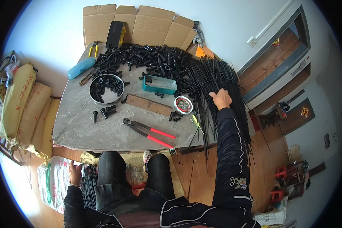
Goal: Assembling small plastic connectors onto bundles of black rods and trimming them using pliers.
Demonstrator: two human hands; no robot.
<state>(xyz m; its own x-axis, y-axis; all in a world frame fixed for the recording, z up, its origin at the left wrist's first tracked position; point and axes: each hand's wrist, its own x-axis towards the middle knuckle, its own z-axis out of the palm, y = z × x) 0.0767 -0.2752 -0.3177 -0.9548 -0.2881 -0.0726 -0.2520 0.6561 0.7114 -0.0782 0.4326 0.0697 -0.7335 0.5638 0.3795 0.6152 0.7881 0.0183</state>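
Observation:
My right hand [221,98] lies on a long pile of thin black rods [235,108] at the table's right side. Its fingers are curled in among the rods and the thumb points left; how many rods it grips is hidden. Low on the left, beside my leg, my left hand [75,174] is closed on the edge of a white plastic sack [59,182]. More black rods [89,182] lie against that sack, next to the hand. Red-handled pincers [148,133] rest near the table's front edge, with a yellow-green slim tool [197,123] to their right.
A heap of black bolts [152,59] spreads across the back of the grey table [74,129]. Around it are a round tin [106,99] of black nuts, a teal box [159,90], a wooden strip [148,104], and a small dish [183,105]. Full sacks [17,102] stand left.

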